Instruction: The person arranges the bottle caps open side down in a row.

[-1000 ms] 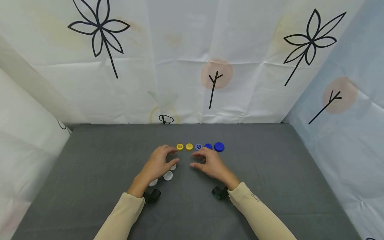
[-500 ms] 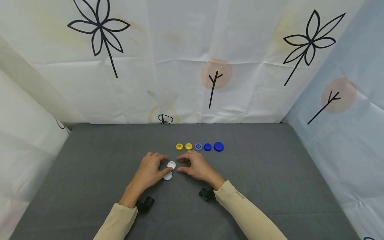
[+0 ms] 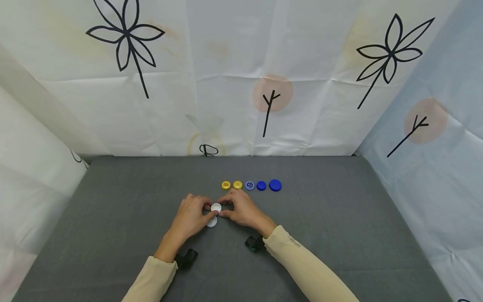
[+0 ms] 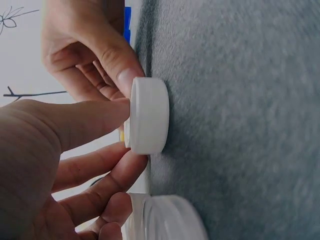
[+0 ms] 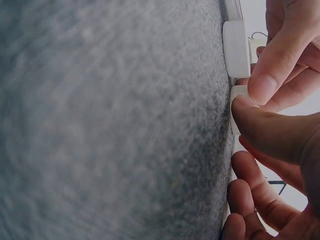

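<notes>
A white bottle cap (image 3: 216, 207) lies on the grey table with its ringed side up. My left hand (image 3: 192, 214) holds it from the left with thumb and fingers, while my right hand (image 3: 241, 209) pinches it from the right. Both thumbs meet on its near side in the right wrist view, covering much of the cap (image 5: 239, 90). Just nearer to me is a second white cap (image 3: 212, 222), which stands large in front of the fingertips in the left wrist view. A ridged, translucent cap (image 4: 172, 220) is beside the left hand's curled fingers; the hand hides it in the head view.
Beyond the hands runs a row of caps: two yellow ones (image 3: 226, 185), a pale blue one (image 3: 249, 185), a blue one (image 3: 261, 186) and a larger blue one (image 3: 275, 185). A patterned white cloth (image 3: 226, 105) hangs behind the table (image 3: 339, 218).
My right hand has moved left, away from below the blue caps, to the white cap. The left hand has shifted slightly left and down, and both hands' fingers have closed around that cap.
</notes>
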`<state>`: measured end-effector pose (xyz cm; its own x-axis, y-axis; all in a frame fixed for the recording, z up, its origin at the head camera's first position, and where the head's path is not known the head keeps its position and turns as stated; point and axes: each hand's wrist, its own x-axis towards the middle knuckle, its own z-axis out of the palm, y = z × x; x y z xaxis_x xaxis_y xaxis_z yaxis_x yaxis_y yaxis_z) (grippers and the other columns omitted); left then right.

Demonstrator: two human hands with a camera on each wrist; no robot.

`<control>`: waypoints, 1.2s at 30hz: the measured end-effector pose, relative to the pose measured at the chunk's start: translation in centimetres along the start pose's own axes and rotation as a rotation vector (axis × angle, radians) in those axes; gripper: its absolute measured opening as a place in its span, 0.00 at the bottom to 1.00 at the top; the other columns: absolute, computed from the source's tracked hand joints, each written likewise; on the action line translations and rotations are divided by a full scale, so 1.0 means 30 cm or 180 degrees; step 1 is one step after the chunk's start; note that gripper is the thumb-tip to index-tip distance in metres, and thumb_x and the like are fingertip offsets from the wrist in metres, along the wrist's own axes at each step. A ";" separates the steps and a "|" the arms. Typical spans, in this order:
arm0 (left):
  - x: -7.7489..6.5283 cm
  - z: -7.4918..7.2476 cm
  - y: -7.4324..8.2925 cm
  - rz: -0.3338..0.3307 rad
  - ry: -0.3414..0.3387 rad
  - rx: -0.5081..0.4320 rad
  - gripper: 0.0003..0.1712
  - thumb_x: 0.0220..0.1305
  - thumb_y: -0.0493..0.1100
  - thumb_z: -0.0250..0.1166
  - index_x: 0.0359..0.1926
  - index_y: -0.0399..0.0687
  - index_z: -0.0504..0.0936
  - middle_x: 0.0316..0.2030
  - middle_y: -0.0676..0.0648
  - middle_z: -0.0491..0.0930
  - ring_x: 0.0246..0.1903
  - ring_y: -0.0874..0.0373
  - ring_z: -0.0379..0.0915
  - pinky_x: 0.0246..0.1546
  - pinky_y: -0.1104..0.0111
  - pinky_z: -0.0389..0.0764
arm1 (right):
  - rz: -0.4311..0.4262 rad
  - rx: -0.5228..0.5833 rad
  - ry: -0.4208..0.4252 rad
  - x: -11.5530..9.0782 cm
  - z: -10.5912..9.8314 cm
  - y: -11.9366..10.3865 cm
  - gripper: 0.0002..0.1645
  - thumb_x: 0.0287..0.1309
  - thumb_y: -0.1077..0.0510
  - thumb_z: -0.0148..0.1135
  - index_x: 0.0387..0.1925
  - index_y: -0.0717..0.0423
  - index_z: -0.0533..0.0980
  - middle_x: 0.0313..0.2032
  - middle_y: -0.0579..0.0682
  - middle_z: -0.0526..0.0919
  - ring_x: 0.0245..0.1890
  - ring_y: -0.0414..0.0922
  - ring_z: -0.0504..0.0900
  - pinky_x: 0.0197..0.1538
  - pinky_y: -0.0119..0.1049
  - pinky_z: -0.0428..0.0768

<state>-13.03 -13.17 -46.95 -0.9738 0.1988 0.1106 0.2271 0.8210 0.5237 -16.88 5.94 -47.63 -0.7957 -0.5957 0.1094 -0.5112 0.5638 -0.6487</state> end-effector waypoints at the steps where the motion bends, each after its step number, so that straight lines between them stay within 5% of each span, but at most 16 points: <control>1: 0.000 0.002 0.001 0.0003 0.0008 -0.0009 0.13 0.56 0.45 0.79 0.37 0.42 0.88 0.28 0.51 0.81 0.30 0.54 0.67 0.40 0.54 0.70 | 0.0005 0.0008 0.0009 0.000 0.000 -0.001 0.17 0.55 0.59 0.77 0.47 0.56 0.86 0.38 0.52 0.81 0.40 0.47 0.78 0.45 0.42 0.75; 10: 0.004 0.002 0.013 -0.0003 -0.0017 -0.0184 0.13 0.57 0.46 0.78 0.40 0.44 0.89 0.31 0.52 0.83 0.34 0.54 0.68 0.43 0.53 0.69 | -0.0053 0.0196 0.0121 -0.010 -0.008 0.013 0.14 0.56 0.59 0.76 0.45 0.56 0.87 0.38 0.49 0.84 0.41 0.46 0.80 0.48 0.41 0.76; 18: 0.020 -0.002 0.026 0.0090 -0.0044 -0.0888 0.15 0.58 0.41 0.78 0.46 0.45 0.88 0.38 0.52 0.86 0.40 0.53 0.74 0.45 0.55 0.73 | 0.0037 0.0816 0.0230 -0.049 -0.051 0.031 0.16 0.58 0.62 0.74 0.49 0.58 0.84 0.42 0.49 0.85 0.42 0.48 0.84 0.45 0.37 0.82; 36: 0.071 0.037 0.092 0.0211 -0.0075 -0.1865 0.13 0.59 0.41 0.77 0.45 0.45 0.89 0.39 0.51 0.86 0.36 0.59 0.78 0.34 0.68 0.77 | 0.0135 0.0976 0.0496 -0.140 -0.145 0.066 0.17 0.60 0.60 0.73 0.52 0.56 0.84 0.42 0.49 0.85 0.41 0.47 0.84 0.45 0.44 0.82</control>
<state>-14.47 -9.88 -46.22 -0.9557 0.2571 0.1437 0.2357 0.3752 0.8965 -15.95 12.05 -46.08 -0.8663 -0.4675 0.1760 -0.3741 0.3738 -0.8487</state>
